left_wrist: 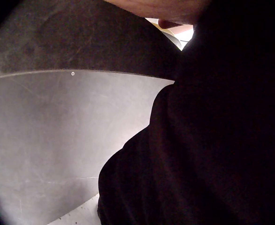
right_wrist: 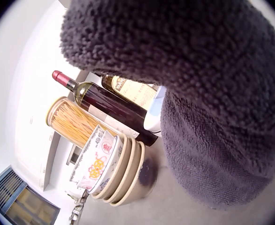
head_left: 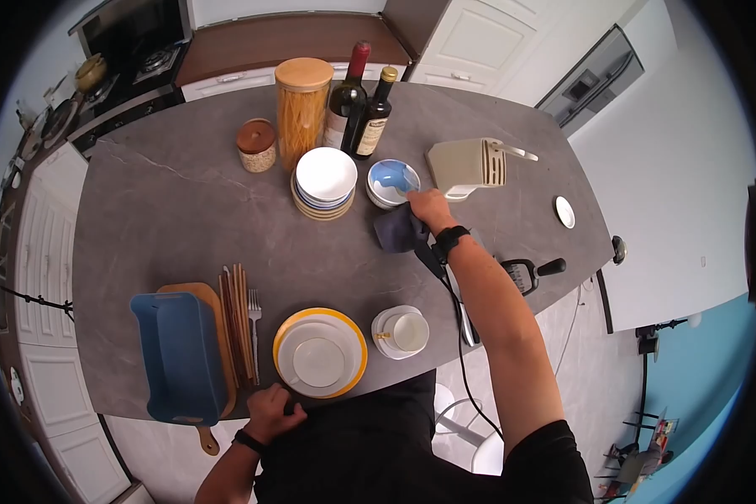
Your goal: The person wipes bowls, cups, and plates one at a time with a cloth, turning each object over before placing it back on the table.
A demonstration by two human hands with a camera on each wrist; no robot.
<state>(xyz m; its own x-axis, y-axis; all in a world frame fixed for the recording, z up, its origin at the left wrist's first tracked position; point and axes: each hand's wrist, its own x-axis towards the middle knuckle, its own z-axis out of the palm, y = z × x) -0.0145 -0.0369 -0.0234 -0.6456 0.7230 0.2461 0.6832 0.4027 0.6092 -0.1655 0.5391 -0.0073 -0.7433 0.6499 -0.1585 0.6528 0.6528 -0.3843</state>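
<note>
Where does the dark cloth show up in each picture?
Head: the dark cloth is near the centre, in the right hand.
Left wrist: not in it.
Right wrist: large, across the top and right.
Shared landmark, head and right wrist: the red-topped wine bottle.

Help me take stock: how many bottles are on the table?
2. In the head view, the red-topped bottle stands just right of the tall pasta jar; the gold-capped bottle stands right beside it. Another could be hidden behind them.
</note>
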